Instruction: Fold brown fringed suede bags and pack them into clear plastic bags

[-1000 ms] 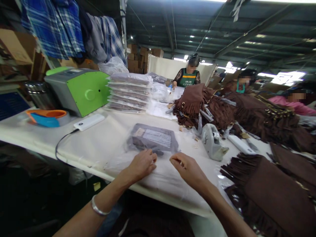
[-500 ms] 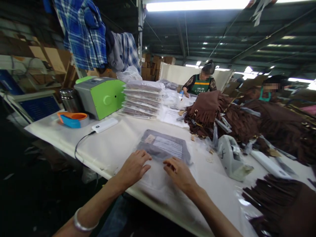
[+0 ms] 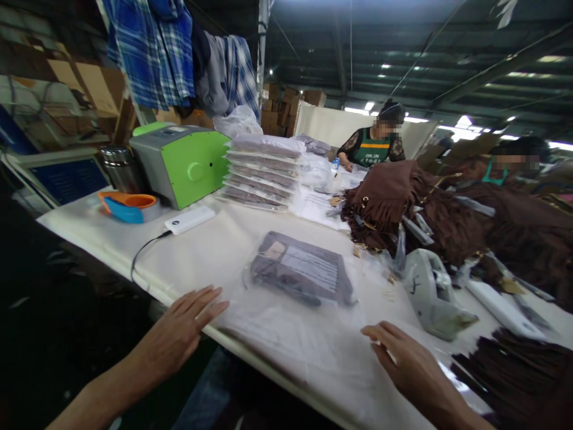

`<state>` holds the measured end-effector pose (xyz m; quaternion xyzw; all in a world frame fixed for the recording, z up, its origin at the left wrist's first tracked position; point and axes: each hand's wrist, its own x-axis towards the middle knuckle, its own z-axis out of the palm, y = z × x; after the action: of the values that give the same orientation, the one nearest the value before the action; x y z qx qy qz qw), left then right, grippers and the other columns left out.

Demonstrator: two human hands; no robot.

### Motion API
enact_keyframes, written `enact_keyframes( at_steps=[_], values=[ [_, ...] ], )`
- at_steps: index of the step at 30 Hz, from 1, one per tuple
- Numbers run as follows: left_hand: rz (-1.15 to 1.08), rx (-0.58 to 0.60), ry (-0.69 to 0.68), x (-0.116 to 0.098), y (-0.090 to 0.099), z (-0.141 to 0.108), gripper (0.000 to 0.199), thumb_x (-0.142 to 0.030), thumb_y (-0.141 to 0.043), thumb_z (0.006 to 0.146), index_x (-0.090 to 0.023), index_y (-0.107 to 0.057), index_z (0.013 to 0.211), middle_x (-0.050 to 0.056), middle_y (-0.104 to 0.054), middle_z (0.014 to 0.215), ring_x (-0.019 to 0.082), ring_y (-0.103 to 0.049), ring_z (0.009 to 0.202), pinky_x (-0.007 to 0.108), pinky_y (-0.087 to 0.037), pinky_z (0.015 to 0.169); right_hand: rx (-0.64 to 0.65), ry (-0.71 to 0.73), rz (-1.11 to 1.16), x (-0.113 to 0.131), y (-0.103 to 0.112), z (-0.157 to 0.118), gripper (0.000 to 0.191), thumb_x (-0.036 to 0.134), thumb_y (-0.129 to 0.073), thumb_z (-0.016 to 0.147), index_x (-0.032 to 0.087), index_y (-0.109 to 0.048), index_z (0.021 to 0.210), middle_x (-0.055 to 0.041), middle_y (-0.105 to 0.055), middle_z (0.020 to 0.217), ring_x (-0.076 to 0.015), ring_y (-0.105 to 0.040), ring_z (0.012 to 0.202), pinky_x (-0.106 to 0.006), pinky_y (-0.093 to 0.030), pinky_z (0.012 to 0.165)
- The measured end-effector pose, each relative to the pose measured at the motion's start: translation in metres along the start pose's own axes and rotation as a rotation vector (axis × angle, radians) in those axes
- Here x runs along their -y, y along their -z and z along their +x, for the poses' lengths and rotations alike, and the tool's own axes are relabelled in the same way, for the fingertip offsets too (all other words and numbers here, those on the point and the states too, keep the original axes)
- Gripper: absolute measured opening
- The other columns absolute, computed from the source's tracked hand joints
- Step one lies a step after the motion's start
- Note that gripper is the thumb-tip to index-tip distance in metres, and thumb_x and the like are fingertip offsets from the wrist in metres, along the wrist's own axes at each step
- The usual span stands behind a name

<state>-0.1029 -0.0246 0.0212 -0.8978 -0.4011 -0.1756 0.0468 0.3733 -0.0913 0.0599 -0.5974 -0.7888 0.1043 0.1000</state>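
Note:
A grey fabric item in a clear plastic bag point(image 3: 308, 269) lies flat on the white table, with a pale printed sheet and a small beige tag on it. The loose end of the bag spreads toward the front edge. My left hand point(image 3: 188, 322) hovers by the table's front edge, left of the bag, fingers stretched out and holding nothing. To the right of the bag's loose end, my right hand point(image 3: 398, 352) is apart from it, fingers somewhat bent with a gap at the thumb, and nothing shows in it.
A stack of bagged items point(image 3: 262, 173) stands behind, beside a green and grey machine point(image 3: 179, 164). A white power bank point(image 3: 190, 220) and tape dispenser point(image 3: 434, 292) flank the work spot. Brown fringed bags point(image 3: 389, 197) are heaped at right. Two co-workers sit beyond.
Both hands have moved off the bagged item, the left hand to the left and the right hand to the right. The bag's loose end now lies uncovered between them.

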Motion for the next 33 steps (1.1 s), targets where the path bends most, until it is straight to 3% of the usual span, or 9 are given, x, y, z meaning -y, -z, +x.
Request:
enact_keyframes(
  at_steps=[3,7,11,14,17,22,26,29,33],
  values=[
    [-0.006,0.011,-0.099,0.001,-0.011,0.009,0.059,-0.001,-0.04,0.08,-0.03,-0.053,0.13,0.004,-0.057,0.134,0.02,-0.055,0.118,0.035,-0.046,0.099,-0.07,0.165,-0.219,-0.029,-0.01,-0.004,0.045,0.017,-0.045,0.087,0.029,-0.057,0.129,-0.0071,-0.062,0.13,-0.0238,-0.063,0.11,-0.04,-0.053,0.091],
    [-0.115,0.012,-0.044,0.001,-0.012,0.025,0.034,-0.011,-0.041,0.089,-0.024,-0.064,0.109,0.007,-0.062,0.126,0.018,-0.063,0.098,0.029,-0.053,0.086,-0.071,0.194,-0.221,-0.033,-0.018,-0.014,0.055,0.022,-0.054,0.086,0.034,-0.046,0.139,-0.003,-0.05,0.143,-0.0219,-0.058,0.12,-0.036,-0.052,0.097],
    [-0.352,0.029,0.136,-0.005,-0.005,0.042,0.025,-0.025,-0.041,0.096,-0.023,-0.065,0.091,0.005,-0.064,0.122,0.017,-0.063,0.098,0.029,-0.051,0.088,-0.121,0.245,-0.089,-0.026,-0.022,-0.022,0.065,0.026,-0.064,0.081,0.037,-0.043,0.142,-0.0022,-0.049,0.143,-0.0227,-0.058,0.12,-0.029,-0.054,0.094],
    [-0.669,-0.043,0.355,-0.011,-0.004,0.054,0.026,-0.035,-0.04,0.097,-0.02,-0.061,0.096,0.007,-0.064,0.119,0.014,-0.063,0.082,0.027,-0.054,0.076,-0.174,0.282,0.019,-0.026,-0.031,-0.022,0.064,0.029,-0.067,0.081,0.038,-0.045,0.141,-0.0031,-0.053,0.139,-0.0238,-0.06,0.117,-0.027,-0.054,0.093],
    [-0.909,-0.088,0.429,-0.01,-0.007,0.061,0.026,-0.037,-0.043,0.095,-0.018,-0.059,0.104,0.009,-0.062,0.12,0.013,-0.061,0.075,0.027,-0.054,0.069,-0.212,0.258,0.12,-0.027,-0.04,-0.017,0.047,0.034,-0.062,0.085,0.038,-0.056,0.132,-0.0034,-0.061,0.132,-0.0247,-0.063,0.113,-0.029,-0.056,0.091],
    [-0.651,-0.062,0.23,0.003,-0.016,0.061,0.061,-0.02,-0.058,0.078,-0.024,-0.041,0.137,0.008,-0.059,0.127,0.023,-0.054,0.115,0.04,-0.045,0.1,-0.366,0.277,0.111,-0.034,-0.042,-0.002,0.024,0.036,-0.065,0.082,0.038,-0.072,0.105,-0.0047,-0.073,0.108,-0.0261,-0.07,0.094,-0.036,-0.06,0.079],
    [-0.408,-0.073,0.075,0.004,-0.018,0.061,0.034,-0.013,-0.051,0.08,-0.022,-0.062,0.112,0.008,-0.056,0.133,0.025,-0.043,0.129,0.046,-0.036,0.109,-0.449,0.262,0.208,-0.033,-0.037,0.005,0.024,0.032,-0.065,0.083,0.036,-0.072,0.106,-0.0041,-0.072,0.112,-0.0273,-0.064,0.11,-0.039,-0.056,0.09],
    [-0.441,-0.092,0.074,0.003,-0.019,0.06,0.02,-0.017,-0.047,0.089,-0.022,-0.066,0.087,0.008,-0.06,0.13,0.024,-0.041,0.132,0.046,-0.037,0.109,-0.378,0.146,0.445,-0.026,-0.039,0.002,0.02,0.034,-0.06,0.087,0.033,-0.074,0.102,-0.0015,-0.073,0.111,-0.0245,-0.064,0.112,-0.033,-0.053,0.094],
    [-0.643,-0.179,0.17,0.006,-0.017,0.067,0.024,-0.035,-0.052,0.093,-0.021,-0.067,0.08,0.009,-0.065,0.123,0.025,-0.044,0.131,0.043,-0.041,0.107,-0.491,-0.321,0.674,-0.013,-0.046,0.006,0.03,0.047,-0.055,0.088,0.027,-0.072,0.103,-0.0013,-0.072,0.112,-0.0248,-0.064,0.109,-0.03,-0.051,0.093]
  ],
)
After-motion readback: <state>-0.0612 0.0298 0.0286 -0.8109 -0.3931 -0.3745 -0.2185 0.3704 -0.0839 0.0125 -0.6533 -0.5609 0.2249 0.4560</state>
